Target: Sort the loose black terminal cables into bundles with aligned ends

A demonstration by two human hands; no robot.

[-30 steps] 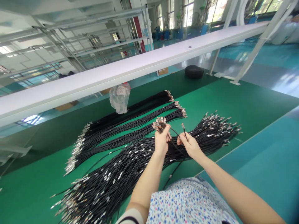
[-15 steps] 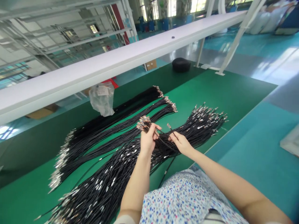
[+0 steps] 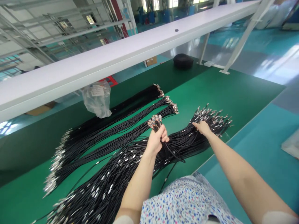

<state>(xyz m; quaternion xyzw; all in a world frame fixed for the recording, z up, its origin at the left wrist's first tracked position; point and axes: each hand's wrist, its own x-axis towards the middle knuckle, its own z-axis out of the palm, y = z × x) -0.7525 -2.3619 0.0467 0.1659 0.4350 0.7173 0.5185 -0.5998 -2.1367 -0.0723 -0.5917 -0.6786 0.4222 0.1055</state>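
My left hand (image 3: 159, 139) is closed around a small bunch of black cables (image 3: 171, 152), just below their metal-tipped connector ends (image 3: 155, 121), which stick up above the fist. The cables' lower part loops over a large pile of black cables (image 3: 182, 140) on the green table. At the right end of that pile, my right hand (image 3: 202, 127) reaches in among the cables close to their silvery connectors (image 3: 219, 119). Its fingers look pinched together, but what lies between them is hidden.
Behind the pile, sorted rows of black cables (image 3: 112, 124) lie on the green tabletop (image 3: 243, 90). A white shelf (image 3: 116, 60) crosses above, with a clear plastic bag (image 3: 98, 99) hanging below it. A black round object (image 3: 183, 61) sits at the back.
My right hand has moved right, from beside my left hand to the pile's connector end; the single cable it held is no longer seen there. My left hand shifted slightly right with its bunch.
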